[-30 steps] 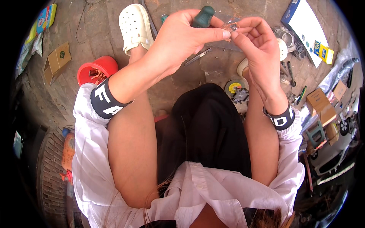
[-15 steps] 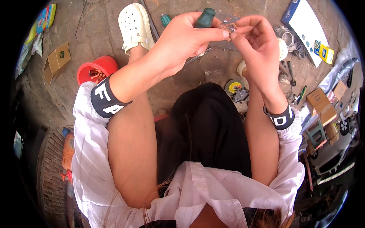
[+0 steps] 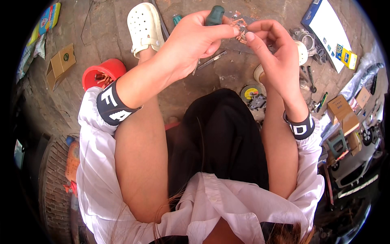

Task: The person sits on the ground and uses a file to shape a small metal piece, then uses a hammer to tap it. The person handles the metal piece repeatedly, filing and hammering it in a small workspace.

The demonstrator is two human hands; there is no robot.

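My left hand [image 3: 195, 38] is closed around a screwdriver with a dark green handle [image 3: 215, 15]; the handle's end stands up above the fist, and a thin shaft seems to come out below. Its thumb tip reaches the edge of a small copper-coloured metal piece [image 3: 242, 37]. Close by on the right, my right hand [image 3: 274, 49] pinches that piece between thumb and curled fingers. Thin reddish strands rise from it between the two hands. Its exact kind cannot be made out.
A red bucket [image 3: 118, 68] with copper-coloured scraps stands left of my left forearm. Beyond the hands lies a flat grey sheet [image 3: 252, 16]. On the floor are a second green handle [image 3: 176, 19], a yellow-centred disc [image 3: 250, 92], metal parts [image 3: 305, 40] and an open cardboard box [image 3: 61, 63].
My left hand, with the screwdriver, has shifted slightly left and away from the right hand. More of the copper-coloured piece and its strands now shows between them.
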